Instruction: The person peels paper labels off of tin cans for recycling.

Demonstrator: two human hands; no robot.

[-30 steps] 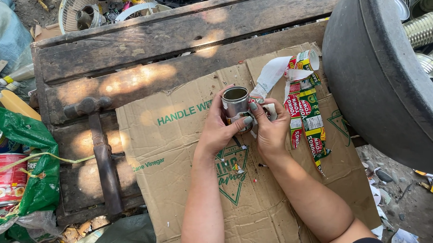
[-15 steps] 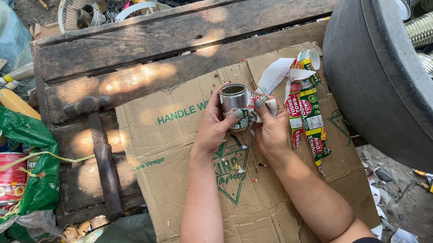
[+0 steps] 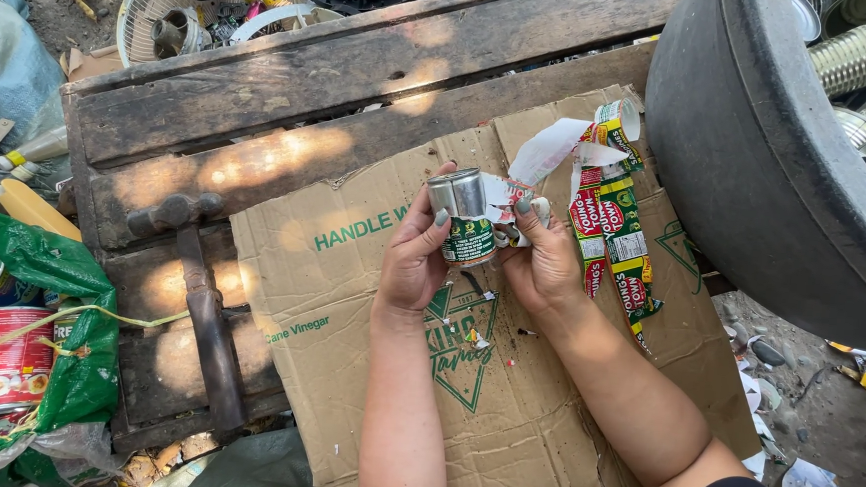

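Label-stripping looks to be our step in hand: at frame centre our left hand [image 3: 414, 262] grips a small tin can [image 3: 465, 215] while our right hand [image 3: 544, 265] pinches its half-peeled paper label [image 3: 504, 193]. We judge the next pull needs sideways room; flattened cardboard [image 3: 369, 300] lies open below, a grey tub [image 3: 758, 163] crowds the right, a rusty hammer [image 3: 199, 299] lies lower left.

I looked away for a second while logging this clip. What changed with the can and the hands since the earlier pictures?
The small tin can has been turned: its open mouth showed before, and now its closed end faces up. The left hand still grips it, and the right hand still pinches the partly peeled paper label. The torn label strips, hammer and flattened cardboard box lie as before.
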